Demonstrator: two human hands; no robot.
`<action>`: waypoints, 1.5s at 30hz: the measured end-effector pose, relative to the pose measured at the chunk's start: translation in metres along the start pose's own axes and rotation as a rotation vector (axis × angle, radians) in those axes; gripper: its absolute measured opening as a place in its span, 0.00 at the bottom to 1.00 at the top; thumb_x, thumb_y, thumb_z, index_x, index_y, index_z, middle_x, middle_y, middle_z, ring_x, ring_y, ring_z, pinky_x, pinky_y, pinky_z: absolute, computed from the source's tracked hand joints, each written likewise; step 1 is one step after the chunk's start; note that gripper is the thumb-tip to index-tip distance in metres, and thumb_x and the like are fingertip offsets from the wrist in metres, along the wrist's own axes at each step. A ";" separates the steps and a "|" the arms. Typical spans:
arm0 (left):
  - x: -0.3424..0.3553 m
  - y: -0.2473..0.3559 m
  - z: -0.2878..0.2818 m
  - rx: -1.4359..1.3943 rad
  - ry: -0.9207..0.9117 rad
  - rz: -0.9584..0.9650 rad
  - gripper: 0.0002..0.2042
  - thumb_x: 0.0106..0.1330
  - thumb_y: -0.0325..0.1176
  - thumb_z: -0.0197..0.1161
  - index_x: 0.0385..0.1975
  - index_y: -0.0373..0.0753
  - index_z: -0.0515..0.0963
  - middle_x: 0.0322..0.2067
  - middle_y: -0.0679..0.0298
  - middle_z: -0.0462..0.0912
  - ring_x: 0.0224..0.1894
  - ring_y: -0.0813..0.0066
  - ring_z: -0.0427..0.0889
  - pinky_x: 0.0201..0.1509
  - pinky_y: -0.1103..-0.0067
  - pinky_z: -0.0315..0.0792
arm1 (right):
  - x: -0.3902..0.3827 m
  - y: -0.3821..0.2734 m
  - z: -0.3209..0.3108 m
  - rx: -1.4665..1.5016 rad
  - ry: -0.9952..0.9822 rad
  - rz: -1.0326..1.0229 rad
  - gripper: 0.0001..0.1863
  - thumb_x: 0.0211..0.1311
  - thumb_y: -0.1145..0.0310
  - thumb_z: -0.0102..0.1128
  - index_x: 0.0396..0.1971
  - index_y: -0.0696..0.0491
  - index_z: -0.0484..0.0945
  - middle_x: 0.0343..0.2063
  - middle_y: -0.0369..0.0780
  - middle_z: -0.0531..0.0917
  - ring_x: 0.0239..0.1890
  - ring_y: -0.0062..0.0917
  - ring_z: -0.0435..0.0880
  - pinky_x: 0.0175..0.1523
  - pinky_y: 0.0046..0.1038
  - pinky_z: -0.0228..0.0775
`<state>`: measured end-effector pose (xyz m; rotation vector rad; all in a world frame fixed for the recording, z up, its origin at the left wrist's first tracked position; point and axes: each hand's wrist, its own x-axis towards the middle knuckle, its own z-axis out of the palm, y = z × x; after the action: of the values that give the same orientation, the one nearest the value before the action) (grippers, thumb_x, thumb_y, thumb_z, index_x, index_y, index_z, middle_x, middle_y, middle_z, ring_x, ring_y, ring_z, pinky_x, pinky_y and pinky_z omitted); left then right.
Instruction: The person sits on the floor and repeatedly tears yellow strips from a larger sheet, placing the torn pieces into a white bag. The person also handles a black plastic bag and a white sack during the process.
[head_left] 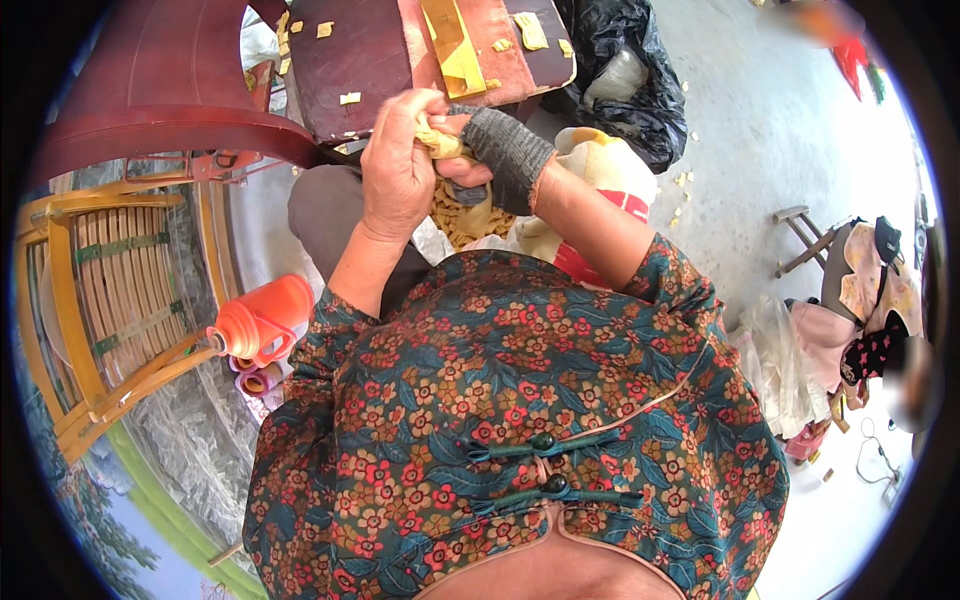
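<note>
Seeming soft, the strip point(442, 144) is being held, probably best endwise, by left hand point(397, 160) and right hand point(470, 168) near twelve o'clock.

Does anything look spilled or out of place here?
Yes: yellow scraps lie scattered on the grey floor to the right, with more on the dark seat ahead. They look odd because similar bits form a heap below the right hand; the strays may have dropped.
</note>
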<state>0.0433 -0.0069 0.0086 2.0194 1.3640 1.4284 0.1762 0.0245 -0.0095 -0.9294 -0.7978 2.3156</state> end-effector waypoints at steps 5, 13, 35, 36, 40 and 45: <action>-0.004 -0.010 -0.001 -0.059 -0.056 -0.207 0.06 0.62 0.22 0.49 0.37 0.36 0.71 0.28 0.58 0.76 0.31 0.67 0.78 0.38 0.77 0.70 | -0.008 0.002 0.001 -0.932 0.163 -0.774 0.21 0.61 0.50 0.46 0.33 0.57 0.72 0.21 0.44 0.76 0.21 0.32 0.75 0.30 0.32 0.67; 0.007 0.005 -0.008 -1.089 -0.080 -0.687 0.08 0.64 0.24 0.51 0.42 0.33 0.70 0.33 0.65 0.78 0.33 0.82 0.76 0.42 0.85 0.70 | -0.027 -0.028 -0.005 -1.113 0.243 -0.798 0.20 0.55 0.51 0.54 0.31 0.56 0.78 0.22 0.43 0.78 0.26 0.32 0.78 0.36 0.29 0.68; 0.012 -0.010 -0.001 -0.497 -0.002 -0.361 0.05 0.58 0.23 0.60 0.33 0.31 0.78 0.29 0.66 0.80 0.32 0.84 0.76 0.40 0.86 0.70 | -0.014 -0.032 -0.044 0.225 0.112 -0.293 0.20 0.60 0.47 0.48 0.31 0.51 0.71 0.12 0.31 0.67 0.11 0.13 0.57 0.15 0.14 0.45; 0.014 -0.012 -0.005 -0.488 -0.017 -0.339 0.05 0.59 0.22 0.59 0.34 0.30 0.77 0.31 0.65 0.80 0.33 0.83 0.76 0.41 0.86 0.70 | -0.017 -0.035 -0.042 0.211 0.149 -0.315 0.21 0.60 0.47 0.49 0.30 0.52 0.71 0.12 0.32 0.66 0.12 0.12 0.58 0.15 0.13 0.44; 0.014 -0.013 -0.013 -0.443 -0.002 -0.330 0.07 0.57 0.22 0.61 0.35 0.31 0.77 0.32 0.65 0.80 0.35 0.82 0.76 0.41 0.86 0.71 | -0.019 -0.035 -0.035 0.044 0.163 -0.273 0.15 0.59 0.53 0.53 0.24 0.50 0.71 0.12 0.32 0.68 0.11 0.12 0.62 0.15 0.13 0.49; 0.020 0.009 -0.018 0.237 -0.076 -0.017 0.17 0.52 0.21 0.62 0.44 0.37 0.75 0.41 0.60 0.78 0.42 0.71 0.78 0.47 0.79 0.71 | -0.017 -0.030 -0.020 -0.328 0.217 -0.246 0.13 0.54 0.60 0.59 0.21 0.53 0.71 0.12 0.33 0.73 0.12 0.15 0.67 0.17 0.17 0.57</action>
<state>0.0334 0.0006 0.0340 2.1752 1.5771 1.2181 0.2094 0.0410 0.0064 -1.1282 -1.1483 1.8691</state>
